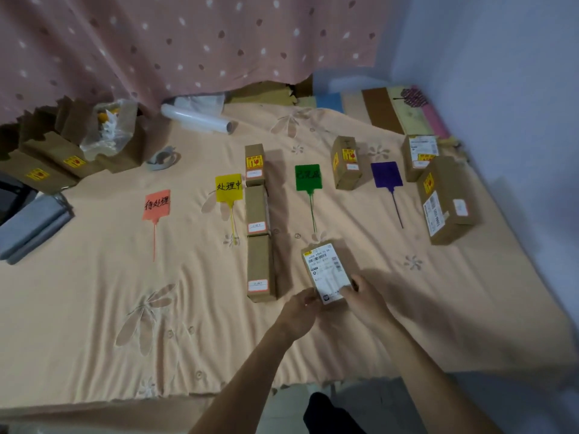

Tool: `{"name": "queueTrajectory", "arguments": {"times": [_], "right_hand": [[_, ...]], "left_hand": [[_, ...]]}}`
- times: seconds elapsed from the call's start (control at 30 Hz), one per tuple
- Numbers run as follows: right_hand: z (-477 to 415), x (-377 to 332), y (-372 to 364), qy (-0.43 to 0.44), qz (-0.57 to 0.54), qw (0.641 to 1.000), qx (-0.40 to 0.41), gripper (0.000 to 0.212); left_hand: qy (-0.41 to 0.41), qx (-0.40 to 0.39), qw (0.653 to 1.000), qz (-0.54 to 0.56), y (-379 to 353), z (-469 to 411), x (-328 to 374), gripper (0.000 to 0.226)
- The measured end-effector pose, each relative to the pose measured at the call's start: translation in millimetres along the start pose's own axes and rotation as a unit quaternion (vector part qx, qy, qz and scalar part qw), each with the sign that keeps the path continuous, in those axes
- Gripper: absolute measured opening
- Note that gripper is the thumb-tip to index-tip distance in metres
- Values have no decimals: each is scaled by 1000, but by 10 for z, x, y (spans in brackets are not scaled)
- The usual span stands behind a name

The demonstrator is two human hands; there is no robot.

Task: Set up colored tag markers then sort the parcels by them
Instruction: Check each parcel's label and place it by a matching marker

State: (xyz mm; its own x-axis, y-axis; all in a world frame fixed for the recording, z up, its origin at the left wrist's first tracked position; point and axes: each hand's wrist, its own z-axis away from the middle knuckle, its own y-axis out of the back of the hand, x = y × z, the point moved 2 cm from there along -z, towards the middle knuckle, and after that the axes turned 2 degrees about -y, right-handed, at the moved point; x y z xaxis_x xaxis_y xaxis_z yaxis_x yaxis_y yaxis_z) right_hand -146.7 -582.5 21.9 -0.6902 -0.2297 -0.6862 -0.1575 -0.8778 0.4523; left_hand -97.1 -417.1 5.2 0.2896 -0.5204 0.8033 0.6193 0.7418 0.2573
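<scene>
Four tag markers lie in a row on the peach bedsheet [94,308]: an orange tag [156,204], a yellow tag [229,187], a green tag [308,177] and a purple tag [387,174]. Three brown parcels [257,220] stand end to end right of the yellow tag. One parcel [346,166] sits right of the green tag, two parcels [446,198] right of the purple one. My left hand [300,308] and my right hand [363,296] both grip the near end of a small labelled parcel [327,269] below the green tag.
More brown parcels [47,164] are stacked at the back left beside a clear bag [108,130], a tape roll [163,158] and a roll of plastic film [197,119]. Folded grey cloth [31,227] lies at the left edge. A dotted pink curtain [188,42] hangs behind.
</scene>
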Motion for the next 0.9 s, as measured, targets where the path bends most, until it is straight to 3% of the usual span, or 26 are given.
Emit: {"name": "queueTrajectory", "arguments": {"times": [0.07, 0.23, 0.4, 0.6, 0.77, 0.9], "right_hand": [[19, 88, -43, -10, -18, 1000, 13, 24], [194, 127, -101, -10, -121, 991, 52, 23], [569, 3, -179, 22, -227, 970, 83, 25], [1290, -365, -229, 98, -332, 936, 66, 33], [2059, -593, -390, 158, -374, 914, 16, 34], [2461, -635, -542, 128, -456, 878, -62, 34]], "left_hand": [[-22, -23, 998, 50, -40, 21, -48, 41], [34, -9, 993, 111, 34, 242, 18, 36], [-24, 31, 986, 159, 176, 643, 202, 30], [-91, 92, 967, 221, 560, 1315, 340, 27], [-134, 52, 953, 266, 818, 1907, 392, 35], [-179, 126, 942, 255, 853, 2330, 373, 44]]}}
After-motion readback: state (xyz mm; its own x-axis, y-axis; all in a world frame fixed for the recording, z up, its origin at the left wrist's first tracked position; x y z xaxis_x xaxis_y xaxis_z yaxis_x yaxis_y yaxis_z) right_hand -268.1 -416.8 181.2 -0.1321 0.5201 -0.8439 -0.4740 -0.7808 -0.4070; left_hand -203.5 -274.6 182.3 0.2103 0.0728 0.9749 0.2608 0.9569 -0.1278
